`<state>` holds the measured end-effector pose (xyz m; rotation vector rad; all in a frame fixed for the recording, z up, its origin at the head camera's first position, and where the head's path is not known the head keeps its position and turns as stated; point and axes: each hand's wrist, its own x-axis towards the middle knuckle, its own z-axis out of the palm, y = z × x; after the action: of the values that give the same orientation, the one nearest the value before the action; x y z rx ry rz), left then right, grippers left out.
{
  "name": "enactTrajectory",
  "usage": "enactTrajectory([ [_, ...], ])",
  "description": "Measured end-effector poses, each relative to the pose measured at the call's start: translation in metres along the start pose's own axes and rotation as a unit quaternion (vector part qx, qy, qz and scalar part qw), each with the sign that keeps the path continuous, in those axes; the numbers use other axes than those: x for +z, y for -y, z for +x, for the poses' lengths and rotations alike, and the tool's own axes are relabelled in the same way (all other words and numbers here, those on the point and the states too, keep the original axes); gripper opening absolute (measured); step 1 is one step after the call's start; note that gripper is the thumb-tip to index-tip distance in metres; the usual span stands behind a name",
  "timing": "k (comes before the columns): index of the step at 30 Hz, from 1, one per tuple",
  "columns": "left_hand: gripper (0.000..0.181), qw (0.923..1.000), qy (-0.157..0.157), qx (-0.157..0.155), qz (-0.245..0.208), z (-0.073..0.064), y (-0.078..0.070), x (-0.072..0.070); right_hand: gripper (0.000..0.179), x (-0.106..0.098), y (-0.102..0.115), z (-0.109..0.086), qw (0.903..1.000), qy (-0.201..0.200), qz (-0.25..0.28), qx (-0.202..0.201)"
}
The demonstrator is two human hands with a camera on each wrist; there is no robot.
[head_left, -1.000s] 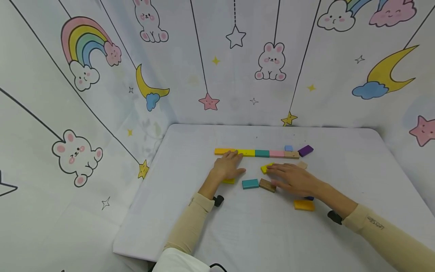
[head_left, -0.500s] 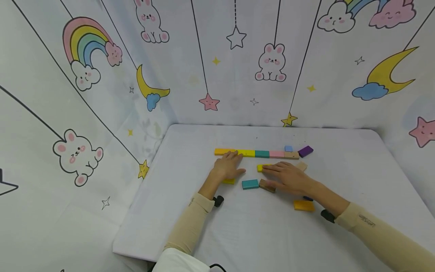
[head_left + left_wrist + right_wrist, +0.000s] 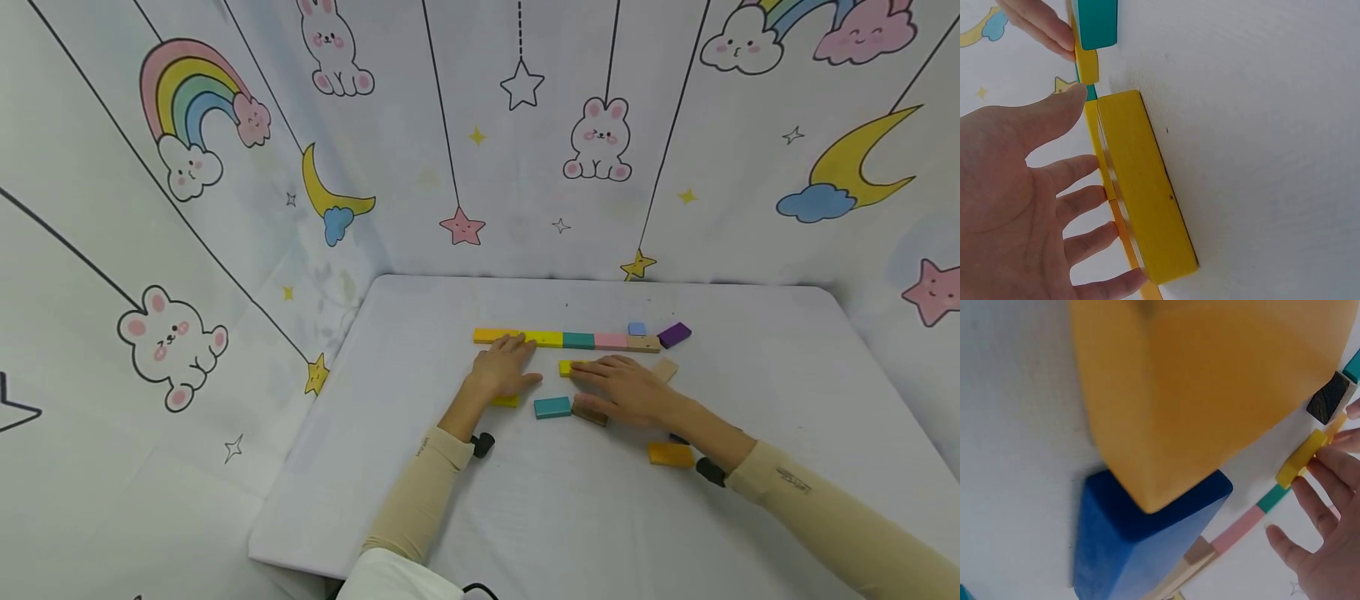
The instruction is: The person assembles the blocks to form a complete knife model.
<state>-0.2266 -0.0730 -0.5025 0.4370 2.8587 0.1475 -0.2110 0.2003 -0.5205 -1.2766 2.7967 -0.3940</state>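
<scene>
My left hand [image 3: 502, 368] rests its spread fingertips on the orange [image 3: 489, 335] and yellow [image 3: 546, 338] left part of a straight row of blocks. A loose yellow block [image 3: 1147, 187] lies close below that hand. My right hand [image 3: 628, 390] touches another yellow block [image 3: 565, 368] with extended fingers, in front of the row. Its thumb lies apart, over the brown block [image 3: 591, 414], which is partly covered. In the right wrist view, the fingertips meet the yellow block [image 3: 1300, 459] along one side.
The row continues with teal [image 3: 578, 340], pink [image 3: 611, 340] and tan [image 3: 643, 342] blocks. Light blue [image 3: 637, 328] and purple [image 3: 675, 334] blocks lie at its right end. Nearer are teal [image 3: 552, 407], orange [image 3: 671, 454], dark blue [image 3: 1147, 531] and pale wood [image 3: 665, 369] blocks.
My right hand has moved left, and the yellow block at its fingertips has slid left and turned from slanted to roughly parallel with the row. My left hand has stayed put.
</scene>
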Motion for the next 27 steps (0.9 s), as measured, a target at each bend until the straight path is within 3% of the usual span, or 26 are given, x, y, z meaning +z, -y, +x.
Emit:
enactTrajectory([
  [18, 0.072, 1.0, -0.004, -0.003, 0.001, 0.001, 0.001, 0.001, 0.06, -0.006, 0.001, 0.019, 0.9991, 0.03, 0.023, 0.017],
  [27, 0.073, 1.0, 0.003, -0.003, 0.0, 0.002, 0.001, 0.001, 0.062, -0.008, 0.002, 0.028, 0.9991, 0.036, 0.01, 0.019],
])
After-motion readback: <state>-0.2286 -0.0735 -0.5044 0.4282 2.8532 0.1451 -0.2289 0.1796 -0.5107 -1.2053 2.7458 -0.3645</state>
